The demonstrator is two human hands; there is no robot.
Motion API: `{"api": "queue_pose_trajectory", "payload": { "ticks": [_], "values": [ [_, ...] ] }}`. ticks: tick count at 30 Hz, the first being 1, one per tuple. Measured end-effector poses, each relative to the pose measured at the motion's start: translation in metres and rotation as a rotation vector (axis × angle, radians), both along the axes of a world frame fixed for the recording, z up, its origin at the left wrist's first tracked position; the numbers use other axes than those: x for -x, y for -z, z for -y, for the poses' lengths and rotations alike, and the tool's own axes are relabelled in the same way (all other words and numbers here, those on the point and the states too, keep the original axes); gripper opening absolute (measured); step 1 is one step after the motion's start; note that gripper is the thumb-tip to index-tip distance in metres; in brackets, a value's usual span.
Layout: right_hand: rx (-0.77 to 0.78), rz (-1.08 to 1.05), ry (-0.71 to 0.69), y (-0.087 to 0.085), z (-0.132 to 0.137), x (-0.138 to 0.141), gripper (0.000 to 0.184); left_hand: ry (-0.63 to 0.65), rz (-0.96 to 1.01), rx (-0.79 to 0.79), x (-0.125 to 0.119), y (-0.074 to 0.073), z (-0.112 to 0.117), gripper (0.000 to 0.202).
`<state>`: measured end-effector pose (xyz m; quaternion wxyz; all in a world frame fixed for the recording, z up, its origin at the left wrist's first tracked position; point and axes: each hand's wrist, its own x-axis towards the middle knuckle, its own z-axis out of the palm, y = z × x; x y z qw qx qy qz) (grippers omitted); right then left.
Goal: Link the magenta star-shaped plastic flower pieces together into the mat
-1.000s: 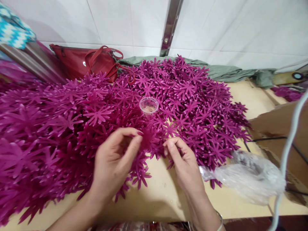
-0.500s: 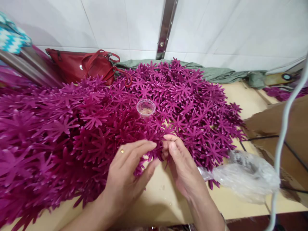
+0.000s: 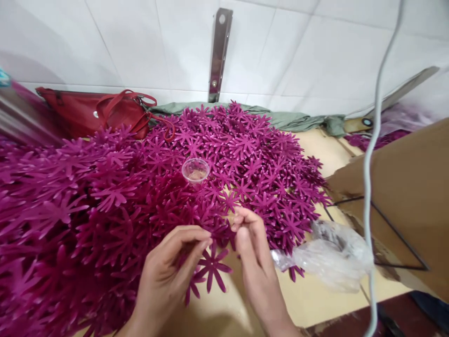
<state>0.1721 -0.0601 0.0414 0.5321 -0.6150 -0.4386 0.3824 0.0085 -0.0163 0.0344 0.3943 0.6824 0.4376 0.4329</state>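
Observation:
My left hand (image 3: pixel 171 267) is closed in a pinch, thumb and forefinger pressed together. At its fingertips is a purple artificial flower piece (image 3: pixel 213 267) with long narrow petals, spread out above the bare table. My right hand (image 3: pixel 254 252) is a short way to the right, its fingers curled in towards the thumb. Whatever it holds, if anything, is too small to make out. Just beyond both hands lies a large heap of the same purple flower pieces (image 3: pixel 245 145). A small clear plastic cup (image 3: pixel 195 171) with something pale in it sits in the heap.
A red handbag (image 3: pixel 84 110) leans by the tiled wall at the back left. Right of my hands lies a crumpled clear plastic bag (image 3: pixel 329 260). A cardboard box (image 3: pixel 403 187) stands further right, and a pale cable (image 3: pixel 368 187) hangs in front of it.
My left thumb and forefinger, earlier apart, have come together, and a flower piece now shows at them. My hands are further apart. The whole view has shifted, with things appearing further left.

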Motion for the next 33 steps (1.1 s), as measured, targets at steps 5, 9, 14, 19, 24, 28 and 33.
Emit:
{"api": "queue_pose_trajectory", "payload": {
  "ticks": [5, 9, 14, 19, 24, 28, 33],
  "values": [
    [0.172, 0.048, -0.325, 0.007, 0.029, -0.002, 0.032, -0.086, -0.109, -0.265, 0.014, -0.012, -0.002, 0.029],
    [0.007, 0.419, -0.777, 0.023, 0.032, 0.004, 0.030, -0.137, -0.132, -0.380, 0.016, -0.022, -0.004, 0.034],
    [-0.207, 0.819, -0.892, 0.027, 0.014, 0.031, 0.023, -0.098, 0.023, -0.238, -0.001, -0.027, 0.000, 0.024],
    [-0.133, 0.706, -0.757, 0.021, -0.001, 0.043, 0.039, -0.072, 0.203, 0.111, -0.016, -0.021, -0.002, 0.006],
    [-0.066, 0.206, -0.765, 0.011, -0.013, 0.008, 0.031, -0.215, 0.240, 0.123, -0.009, -0.009, -0.010, 0.010],
    [0.060, -0.297, -0.610, 0.004, -0.018, -0.007, 0.040, -0.225, 0.160, -0.101, -0.006, 0.006, -0.011, 0.021],
    [0.132, -0.464, -0.590, -0.007, -0.027, -0.007, 0.069, -0.165, -0.026, -0.370, -0.003, 0.011, -0.014, 0.030]
  ]
}}
